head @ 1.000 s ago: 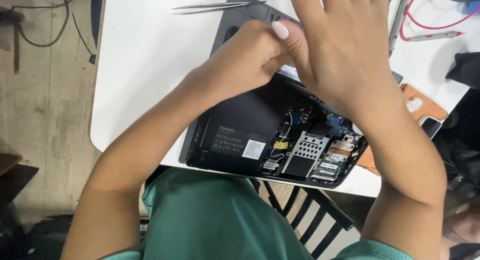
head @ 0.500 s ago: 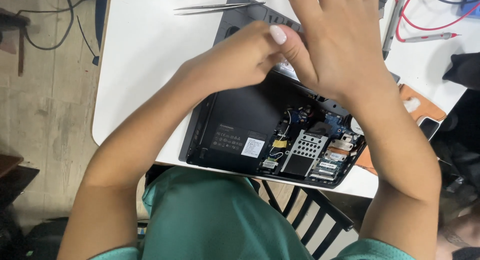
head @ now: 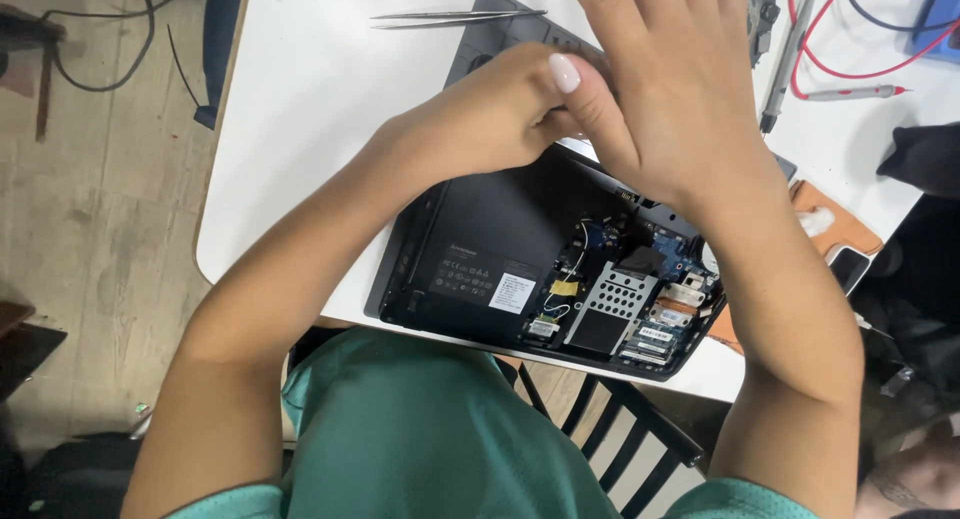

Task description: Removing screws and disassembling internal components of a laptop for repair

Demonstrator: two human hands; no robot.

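Nearest sat the laptop, upside down w/ its near-right corner hanging over the table edge above a chair; bottom cover was off there, so boards, a metal drive cage and thin wires lay bare. Farther in, the left hand was curled into a loose fist on the laptop's far part, thumb pressed against the right hand, which lay flat w/ fingers spread narrow over it; what either gripped, if anything, was hidden. Risk as judged: hard pressing could've tipped or slid the overhanging laptop off the edge, or a slip could've snagged those wires. Far left lay tweezers; far right, red probe leads, close enough to catch.
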